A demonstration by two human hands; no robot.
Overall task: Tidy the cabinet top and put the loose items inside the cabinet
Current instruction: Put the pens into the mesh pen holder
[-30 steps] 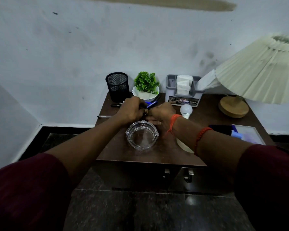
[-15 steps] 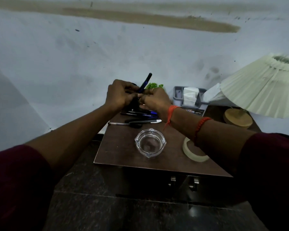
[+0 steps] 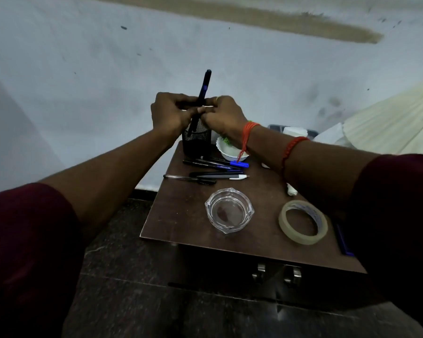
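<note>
Raised since before, both my hands (image 3: 198,113) pinch a pen (image 3: 204,87) above the cup (image 3: 197,142) | brown desk (image 3: 181,215), stained wall | lamp (image 3: 388,128) cut off, plant hidden.

You see a dark brown cabinet top (image 3: 181,215). At its far left corner stands a black mesh pen holder (image 3: 197,142), and beside it a white bowl (image 3: 227,152). Several loose pens (image 3: 213,170) lie flat in front of them. Nearer to you are a glass ashtray (image 3: 229,211) and a tape roll (image 3: 302,222), apart from each other.
</note>
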